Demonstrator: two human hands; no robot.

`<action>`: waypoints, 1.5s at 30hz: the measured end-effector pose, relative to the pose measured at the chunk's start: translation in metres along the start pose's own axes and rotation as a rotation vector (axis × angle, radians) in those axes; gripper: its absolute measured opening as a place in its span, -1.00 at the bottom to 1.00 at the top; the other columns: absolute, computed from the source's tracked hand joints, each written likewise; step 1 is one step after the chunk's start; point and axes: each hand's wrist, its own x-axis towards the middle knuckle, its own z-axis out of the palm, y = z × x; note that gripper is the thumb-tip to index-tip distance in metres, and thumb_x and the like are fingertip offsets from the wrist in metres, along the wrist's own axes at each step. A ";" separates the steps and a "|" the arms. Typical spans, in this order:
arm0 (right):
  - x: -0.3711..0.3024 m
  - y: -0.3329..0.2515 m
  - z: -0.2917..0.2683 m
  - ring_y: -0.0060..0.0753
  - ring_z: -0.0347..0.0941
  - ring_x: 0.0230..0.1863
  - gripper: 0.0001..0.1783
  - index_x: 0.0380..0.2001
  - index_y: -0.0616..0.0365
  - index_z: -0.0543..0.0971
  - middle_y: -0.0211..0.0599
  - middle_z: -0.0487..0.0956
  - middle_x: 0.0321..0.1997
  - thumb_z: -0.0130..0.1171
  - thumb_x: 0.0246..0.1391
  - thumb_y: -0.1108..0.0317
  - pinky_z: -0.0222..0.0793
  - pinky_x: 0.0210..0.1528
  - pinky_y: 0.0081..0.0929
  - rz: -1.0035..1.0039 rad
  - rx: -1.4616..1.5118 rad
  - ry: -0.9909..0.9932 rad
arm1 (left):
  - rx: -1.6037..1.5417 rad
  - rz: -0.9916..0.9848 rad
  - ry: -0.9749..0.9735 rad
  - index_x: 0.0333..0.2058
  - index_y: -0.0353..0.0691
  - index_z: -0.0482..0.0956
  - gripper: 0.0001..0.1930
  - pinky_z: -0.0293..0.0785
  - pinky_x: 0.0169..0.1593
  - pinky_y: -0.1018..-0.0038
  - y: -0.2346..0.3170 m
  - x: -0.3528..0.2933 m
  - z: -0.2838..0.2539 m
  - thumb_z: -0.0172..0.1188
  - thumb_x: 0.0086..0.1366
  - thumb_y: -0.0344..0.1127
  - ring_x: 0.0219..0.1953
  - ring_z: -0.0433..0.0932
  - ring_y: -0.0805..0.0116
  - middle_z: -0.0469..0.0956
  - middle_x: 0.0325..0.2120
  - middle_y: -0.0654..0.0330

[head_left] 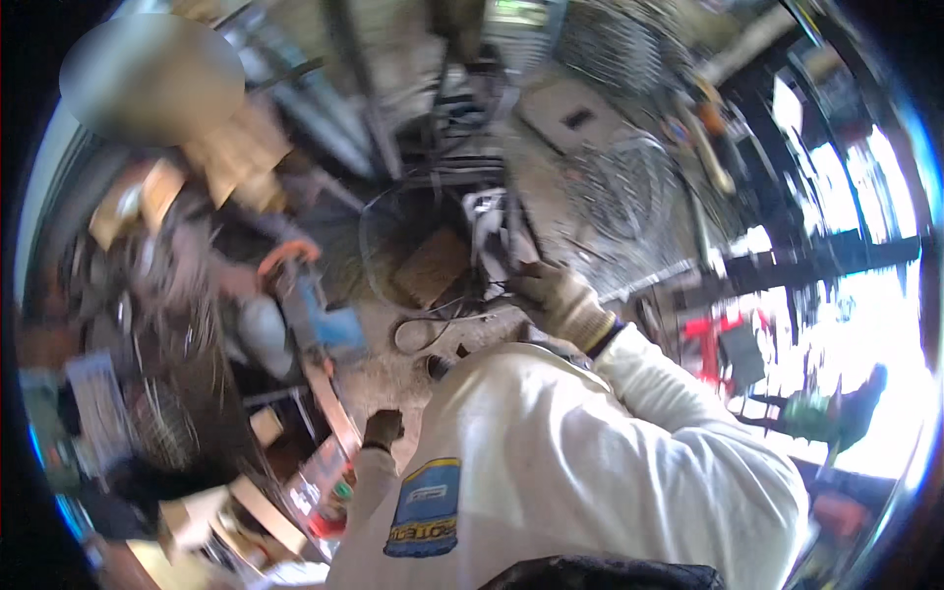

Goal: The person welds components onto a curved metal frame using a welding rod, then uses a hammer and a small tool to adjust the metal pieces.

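Observation:
My right hand [562, 300], in a beige work glove with a knitted cuff, reaches to the near left edge of the metal worktable [551, 202]. Its fingers are curled, and what they hold, if anything, is lost in blur. Just beyond the fingertips is a white and dark object [489, 231] whose kind I cannot make out. Low beside my body hangs my left hand [384, 427], in a darker brown glove. It touches nothing that I can see, and its fingers are too smeared to read.
Coiled wire mesh [619, 192] lies on the worktable. A brown box-like block [433, 267] and a looped cable [423, 336] are on the floor. Cluttered shelving, cardboard boxes [261, 516] and an orange-and-blue item [329, 320] stand left. A person [236, 147] is at the upper left.

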 end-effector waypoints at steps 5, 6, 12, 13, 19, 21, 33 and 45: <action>-0.060 0.042 -0.018 -0.03 0.57 -0.29 -0.72 -0.09 -0.05 0.73 -0.22 0.60 -0.31 0.32 0.10 0.24 0.52 -0.26 -0.13 0.116 0.053 0.287 | -0.592 -0.513 -0.220 -0.34 -0.16 0.69 -0.85 0.60 -0.26 0.01 -0.024 0.035 -0.005 0.27 0.18 -0.24 -0.33 0.71 -0.05 0.71 -0.41 -0.02; -0.070 0.053 -0.021 -0.03 0.57 -0.29 -0.72 -0.09 -0.05 0.73 -0.22 0.60 -0.31 0.32 0.10 0.24 0.52 -0.26 -0.13 0.126 0.067 0.304 | -0.056 -0.041 0.045 -0.35 -0.17 0.69 -0.84 0.58 -0.25 -0.01 -0.032 0.047 -0.016 0.27 0.16 -0.24 -0.32 0.69 -0.07 0.70 -0.40 -0.04; -0.112 0.109 -0.037 -0.05 0.60 -0.32 -0.68 -0.06 -0.04 0.70 -0.25 0.62 -0.29 0.33 0.06 0.33 0.53 -0.30 -0.16 0.084 0.112 0.475 | 0.236 0.294 0.959 -0.17 -0.27 0.66 -0.79 0.56 -0.26 0.15 0.105 0.047 -0.158 0.23 0.36 -0.26 -0.39 0.65 0.08 0.67 -0.36 0.03; -0.114 0.119 -0.045 -0.06 0.61 -0.30 -0.66 -0.06 0.01 0.69 -0.24 0.62 -0.29 0.35 0.04 0.34 0.54 -0.30 -0.17 0.058 0.150 0.491 | -0.256 0.150 0.972 -0.15 -0.29 0.65 -0.79 0.56 -0.29 0.23 0.151 0.039 -0.182 0.21 0.43 -0.25 -0.40 0.64 0.17 0.66 -0.35 0.05; -0.134 0.201 -0.096 -0.15 0.60 -0.38 -0.64 -0.11 0.09 0.69 -0.22 0.62 -0.35 0.41 -0.06 0.44 0.50 -0.39 -0.24 -0.058 0.253 0.568 | -0.311 0.321 1.201 -0.15 -0.36 0.64 -0.79 0.58 -0.27 0.47 0.416 -0.002 -0.273 0.15 0.51 -0.30 -0.32 0.67 0.40 0.71 -0.31 0.12; -0.149 0.232 -0.100 -0.16 0.58 -0.43 -0.65 -0.13 0.11 0.70 -0.20 0.63 -0.37 0.40 -0.07 0.47 0.47 -0.44 -0.28 -0.017 0.275 0.606 | -0.278 0.308 1.100 -0.19 -0.34 0.64 -0.86 0.59 -0.22 0.44 0.473 0.009 -0.275 0.18 0.48 -0.38 -0.28 0.69 0.30 0.71 -0.27 0.06; -0.168 0.301 -0.110 -0.06 0.63 -0.31 -0.68 -0.09 0.13 0.69 -0.12 0.64 -0.27 0.36 0.03 0.51 0.54 -0.31 -0.23 0.073 0.372 0.479 | 0.455 0.195 1.012 -0.09 -0.12 0.64 -0.68 0.61 -0.19 0.12 0.517 0.040 -0.229 0.38 0.28 -0.09 -0.26 0.68 0.01 0.69 -0.27 0.03; -0.160 0.305 -0.108 0.00 0.68 -0.26 -0.72 -0.12 0.15 0.69 -0.07 0.69 -0.20 0.37 0.04 0.46 0.61 -0.27 -0.23 0.003 0.394 0.382 | 0.168 -0.415 0.693 -0.03 -0.24 0.59 -0.51 0.64 -0.11 0.09 0.565 0.065 -0.257 0.40 0.19 -0.03 -0.17 0.71 -0.13 0.72 -0.29 -0.10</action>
